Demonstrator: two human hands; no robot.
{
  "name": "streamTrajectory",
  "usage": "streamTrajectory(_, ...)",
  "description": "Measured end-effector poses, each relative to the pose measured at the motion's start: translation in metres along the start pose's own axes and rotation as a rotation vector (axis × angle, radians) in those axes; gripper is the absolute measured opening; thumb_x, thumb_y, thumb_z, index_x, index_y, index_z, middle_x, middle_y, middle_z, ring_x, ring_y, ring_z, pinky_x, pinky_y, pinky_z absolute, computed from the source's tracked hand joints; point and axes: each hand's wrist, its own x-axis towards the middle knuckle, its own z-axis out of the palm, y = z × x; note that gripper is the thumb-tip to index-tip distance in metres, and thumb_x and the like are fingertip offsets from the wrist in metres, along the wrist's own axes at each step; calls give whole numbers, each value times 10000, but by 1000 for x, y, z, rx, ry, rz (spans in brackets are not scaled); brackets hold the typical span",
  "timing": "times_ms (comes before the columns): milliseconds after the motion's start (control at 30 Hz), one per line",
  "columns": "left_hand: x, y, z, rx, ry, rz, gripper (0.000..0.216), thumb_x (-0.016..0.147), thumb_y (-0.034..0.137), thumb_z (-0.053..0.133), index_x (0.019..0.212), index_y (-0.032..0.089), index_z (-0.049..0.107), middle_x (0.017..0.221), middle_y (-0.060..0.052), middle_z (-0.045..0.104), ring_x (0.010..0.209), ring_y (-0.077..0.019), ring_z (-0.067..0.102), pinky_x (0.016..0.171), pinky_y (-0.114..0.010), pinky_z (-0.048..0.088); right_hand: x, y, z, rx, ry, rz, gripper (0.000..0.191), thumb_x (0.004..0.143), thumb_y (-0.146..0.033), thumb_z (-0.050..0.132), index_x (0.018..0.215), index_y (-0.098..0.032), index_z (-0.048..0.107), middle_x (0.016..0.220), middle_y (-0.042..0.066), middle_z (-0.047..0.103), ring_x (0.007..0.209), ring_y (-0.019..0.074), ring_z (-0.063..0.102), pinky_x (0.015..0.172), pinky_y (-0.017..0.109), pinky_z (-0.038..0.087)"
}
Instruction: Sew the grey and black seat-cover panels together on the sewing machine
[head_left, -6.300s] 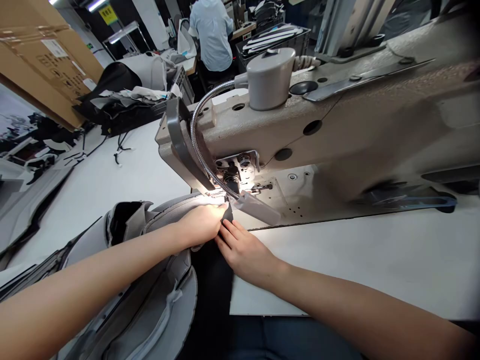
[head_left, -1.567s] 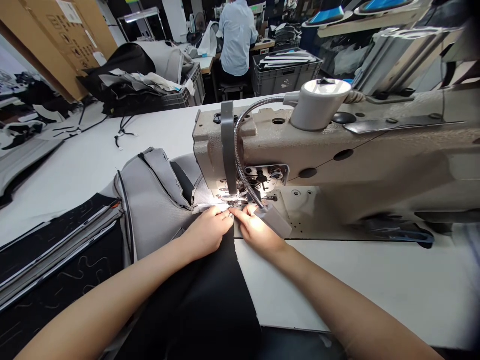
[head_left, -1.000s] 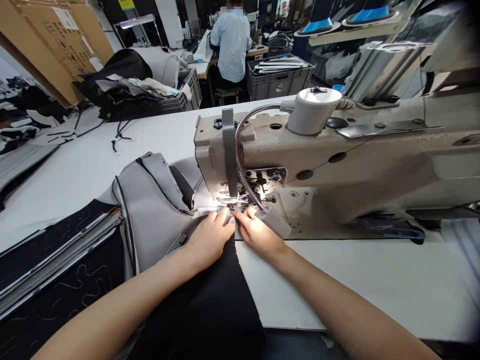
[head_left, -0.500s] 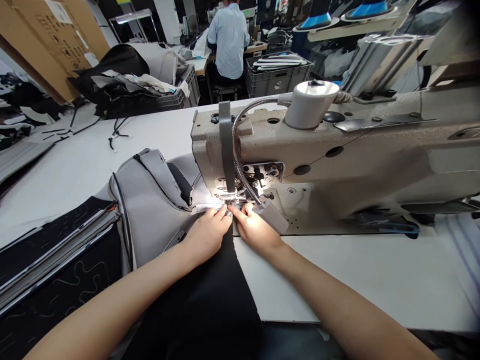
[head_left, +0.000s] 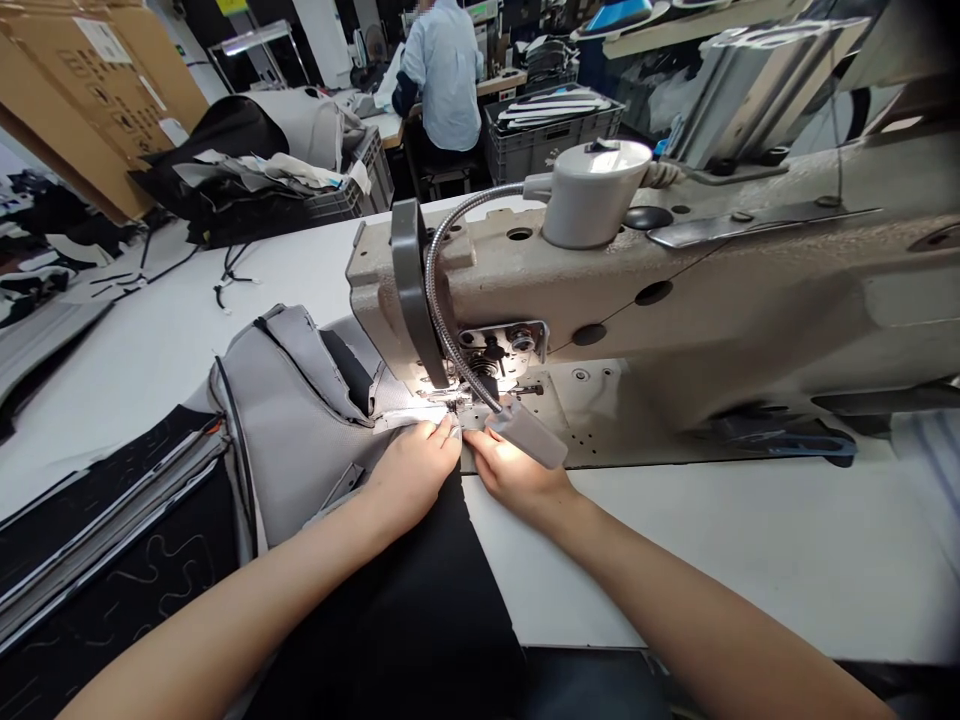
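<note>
Your left hand (head_left: pixel 412 472) was angled inward, fingers bunched and pinching the edge of the black fabric (head_left: pixel 405 600) just in front of the sewing machine's (head_left: pixel 517 275) lit needle area. Your right hand (head_left: pixel 525 480) lay low beside it, fingers narrow and pointing inward; I could not tell whether they gripped anything. The black fabric ran down toward you, with the grey fabric (head_left: pixel 289 450) to its left. Since half a second earlier, your right fingertips had drawn back slightly from the needle area.
</note>
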Motion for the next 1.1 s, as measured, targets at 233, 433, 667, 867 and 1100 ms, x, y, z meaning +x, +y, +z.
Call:
streamTrajectory(233,5,-1,-8,13,27,20,188,818,19,403,811,119,563,852,-114,590,956,-279,546,809,-384,456,1,2,-4,72,34,-118,185,844,-115,411,779,-177,572,729,22,536,698,158,476,665,278,346)
streamTrajectory(433,-36,-8,-20,-644,6,-196,99,781,190,513,879,175,503,839,-7,577,746,-162,549,662,-266,461,-9,-21,0,157,-206,-723,67,776,-200,530,750,-186,590,778,31,570,749,183,458,675,316,354)
streamTrajectory(667,-57,-2,-20,-172,25,-99,285,842,47,352,956,156,590,971,-87,594,904,-216,529,783,-329,442,9,-84,48,70,-314,-706,238,847,-198,498,997,-93,651,938,140,651,929,289,535,848,460,397)
streamTrajectory(867,-38,-7,-18,124,-105,-52,246,845,23,389,764,123,599,820,-107,586,832,-264,534,724,-379,456,-2,-51,19,78,-290,-648,268,853,-96,469,1081,-106,609,1027,117,634,978,219,559,901,368,427)
streamTrajectory(1100,-28,-9,1,130,-47,-38,324,799,81,401,1080,107,561,870,-120,584,790,-264,564,666,-358,468,-19,-19,-35,-1,-471,-576,630,705,-246,676,1303,-162,499,1370,191,420,1269,343,366,972,480,358)
